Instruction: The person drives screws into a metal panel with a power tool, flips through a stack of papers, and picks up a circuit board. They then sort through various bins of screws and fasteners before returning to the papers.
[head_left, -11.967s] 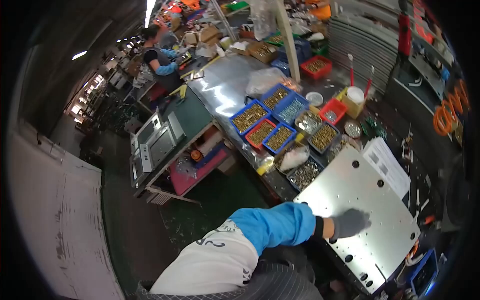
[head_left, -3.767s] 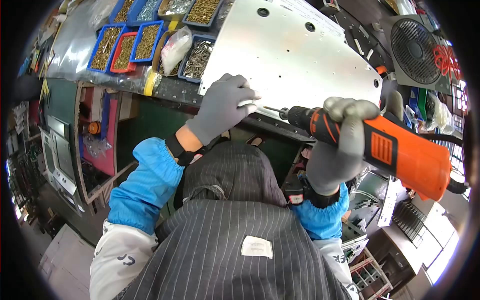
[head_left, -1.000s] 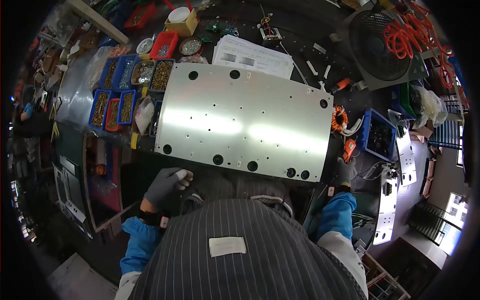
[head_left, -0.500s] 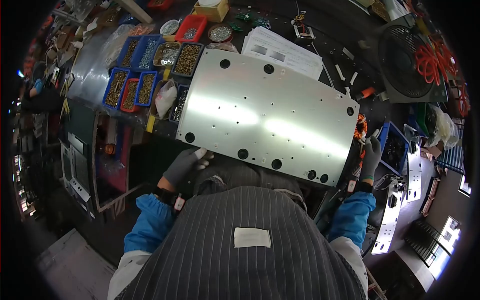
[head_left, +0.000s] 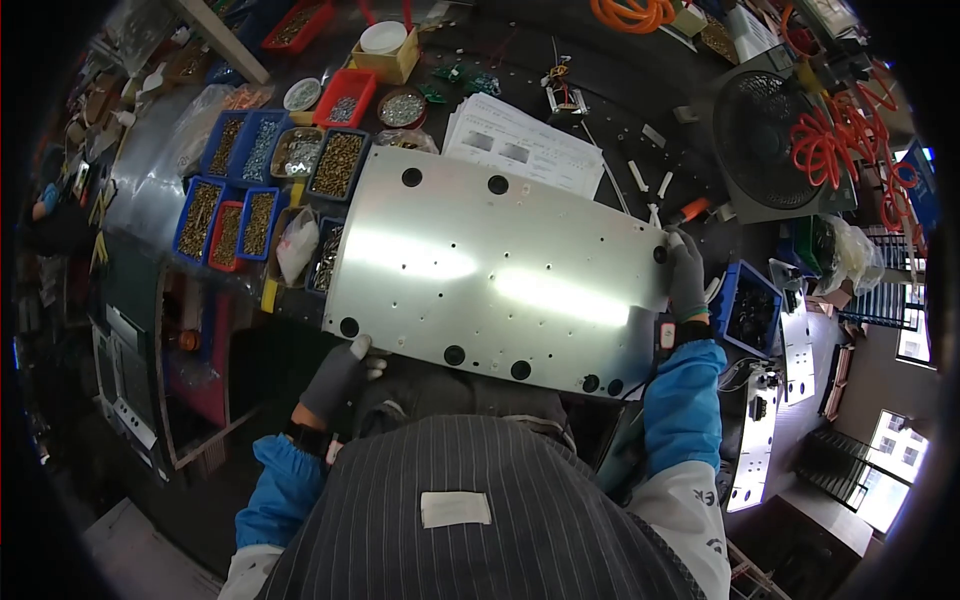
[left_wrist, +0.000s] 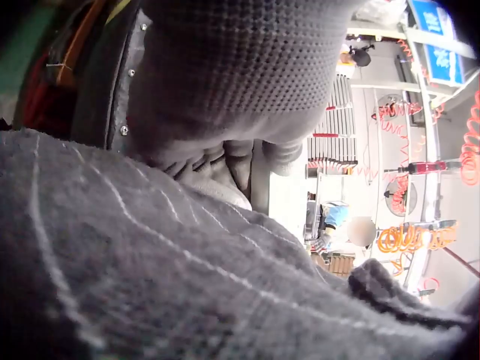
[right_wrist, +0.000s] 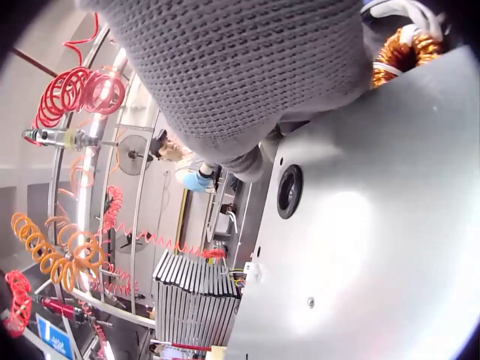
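Observation:
A silvery metal panel [head_left: 480, 265] with black round feet or plugs lies flat across the bench's front. At its lower left corner is my gloved left hand [head_left: 338, 380], thumb and fingertips gripping the edge; in the left wrist view the hand [left_wrist: 240, 67] has its fingers curled at the pale panel edge [left_wrist: 285, 195], partly hidden by the striped apron. My gloved right hand [head_left: 686, 278] grips the right edge near the upper corner. The right wrist view shows this hand [right_wrist: 247, 75] along the panel [right_wrist: 375, 225], its fingertips at the rim. Its palm side is hidden.
Blue and red trays of screws [head_left: 200, 220] stand left of the panel, printed sheets [head_left: 520, 145] behind it. To the right are a blue bin [head_left: 750, 310], an orange-handled tool [head_left: 692, 209] and a fan [head_left: 765, 140]. A copper coil [right_wrist: 409, 52] sits beyond the right hand.
The right hand, which held an orange power driver earlier, has let it go and moved from beside the panel onto its right edge. The left hand has come up to the lower left corner.

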